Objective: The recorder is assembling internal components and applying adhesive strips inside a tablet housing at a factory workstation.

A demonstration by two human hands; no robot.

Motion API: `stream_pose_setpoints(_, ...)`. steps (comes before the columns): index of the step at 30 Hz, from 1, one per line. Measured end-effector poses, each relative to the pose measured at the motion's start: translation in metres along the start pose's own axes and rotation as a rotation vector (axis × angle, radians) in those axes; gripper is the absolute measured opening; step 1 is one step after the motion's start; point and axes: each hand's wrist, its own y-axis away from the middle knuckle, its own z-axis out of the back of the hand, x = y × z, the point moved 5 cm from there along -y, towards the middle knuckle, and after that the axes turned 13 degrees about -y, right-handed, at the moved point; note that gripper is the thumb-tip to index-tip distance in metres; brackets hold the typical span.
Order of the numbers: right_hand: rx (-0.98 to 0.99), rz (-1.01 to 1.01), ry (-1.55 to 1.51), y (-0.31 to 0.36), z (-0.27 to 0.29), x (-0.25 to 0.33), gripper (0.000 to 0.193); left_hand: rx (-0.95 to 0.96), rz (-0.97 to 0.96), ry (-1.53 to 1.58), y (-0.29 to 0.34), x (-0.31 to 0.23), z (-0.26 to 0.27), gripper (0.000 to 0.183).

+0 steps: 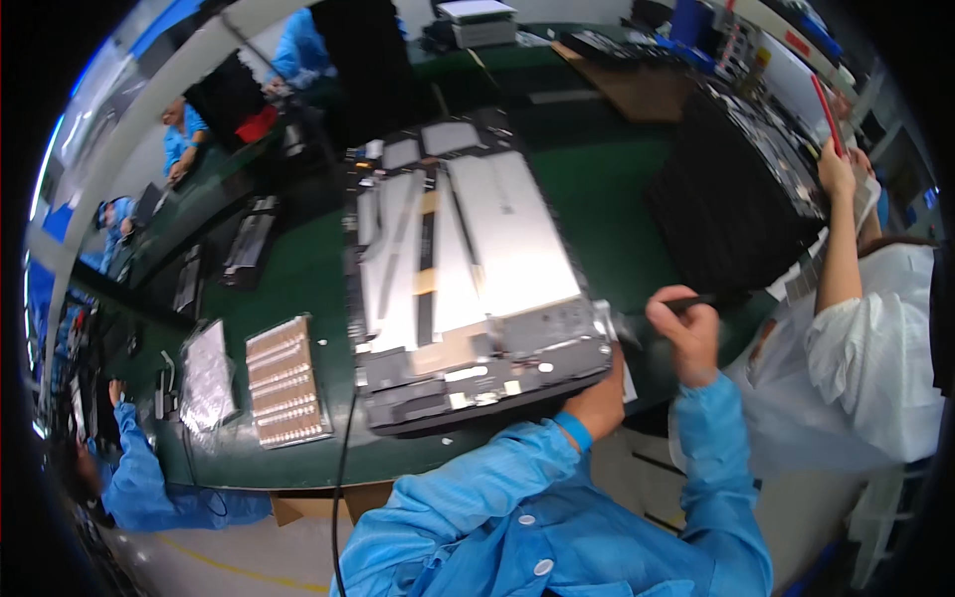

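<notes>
In the head view I have the open device (517,224) near the front edge of the green bench (617,199), pale cells facing up; I can't tell whether it rests on the bench. The left hand (599,403), wearing a blue wristband (574,431), is at the device's front right corner, its fingers mostly hidden, so I can't tell if it is open or closed. I see the right hand (689,338) closed around a dark tool (696,300), just off that corner. Toward the bench's left end lie a tan tray (317,393) with rows of small pieces (284,408) and a clear bag (207,373). Near the right edge stands a black stack (726,199).
</notes>
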Motion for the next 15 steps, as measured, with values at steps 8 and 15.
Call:
stream_pose_setpoints(8,0.311,0.2,-0.076,-0.046,-0.157,0.16,0.028,0.06,-0.507,0.131,0.076,-0.016,0.161,0.043)
stream_pose_setpoints(15,0.439,0.074,0.133,-0.139,-0.238,0.13,0.03,-0.209,-0.351,0.514,0.08,0.117,0.356,0.015)
